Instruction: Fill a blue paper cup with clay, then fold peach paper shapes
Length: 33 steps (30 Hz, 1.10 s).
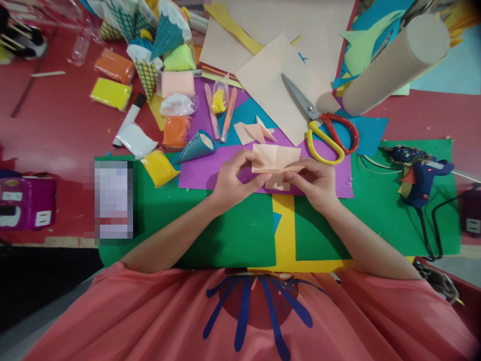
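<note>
Between my two hands is a small piece of peach paper [277, 156] with creases across it. My left hand [240, 173] pinches its left side between thumb and fingers. At the right, my right hand [315, 181] grips the lower edge, thumb toward the paper. Another bit of peach paper [278, 184] shows just under the held one; whether they are joined I cannot tell. Purple paper [210, 168] lies beneath my hands. Just beyond them rest folded peach paper scraps [255, 132] and a pair of scissors [311, 113] with one red and one yellow handle, blades apart.
A glue gun [423, 183] with a black cord lies on green paper [233, 230] at the right. A cardboard tube [394, 65] leans at the back right. Several clay packets [178, 131] and patterned paper cones [145, 70] crowd the back left. A blurred-out rectangle [112, 199] lies left.
</note>
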### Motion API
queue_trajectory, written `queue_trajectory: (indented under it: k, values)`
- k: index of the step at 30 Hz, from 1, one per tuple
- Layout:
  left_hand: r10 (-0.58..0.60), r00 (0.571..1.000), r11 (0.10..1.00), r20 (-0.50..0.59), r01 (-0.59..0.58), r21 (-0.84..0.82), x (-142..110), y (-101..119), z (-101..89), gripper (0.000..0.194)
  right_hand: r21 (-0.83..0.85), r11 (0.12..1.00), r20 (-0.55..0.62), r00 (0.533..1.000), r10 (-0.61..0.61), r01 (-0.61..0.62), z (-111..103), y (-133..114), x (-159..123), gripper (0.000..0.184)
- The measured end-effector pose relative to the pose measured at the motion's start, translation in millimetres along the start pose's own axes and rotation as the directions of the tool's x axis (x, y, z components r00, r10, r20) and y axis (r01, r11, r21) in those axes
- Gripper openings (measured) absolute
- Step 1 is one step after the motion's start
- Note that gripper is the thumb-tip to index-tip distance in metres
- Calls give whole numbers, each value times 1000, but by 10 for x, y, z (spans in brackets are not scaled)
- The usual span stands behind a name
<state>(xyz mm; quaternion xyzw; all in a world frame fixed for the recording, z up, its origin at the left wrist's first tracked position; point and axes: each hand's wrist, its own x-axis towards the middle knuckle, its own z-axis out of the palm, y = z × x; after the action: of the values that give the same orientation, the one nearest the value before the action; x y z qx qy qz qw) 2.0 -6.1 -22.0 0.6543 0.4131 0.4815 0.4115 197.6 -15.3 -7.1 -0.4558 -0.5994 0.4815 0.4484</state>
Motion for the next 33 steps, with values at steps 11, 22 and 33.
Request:
queue_trajectory:
  k: [11,22,33]
  values:
    - [-109,993,987,52,114,-112,4,26,10,38,-7,998,16,998,64,-64,39,45,-27,34]
    - [-163,973,982,162,176,-66,-28,47,38,31,70,993,40,995,88,-90,35,46,10,29]
    - [-203,963,974,175,217,-61,-25,47,42,32,17,997,49,996,73,-74,36,36,15,18]
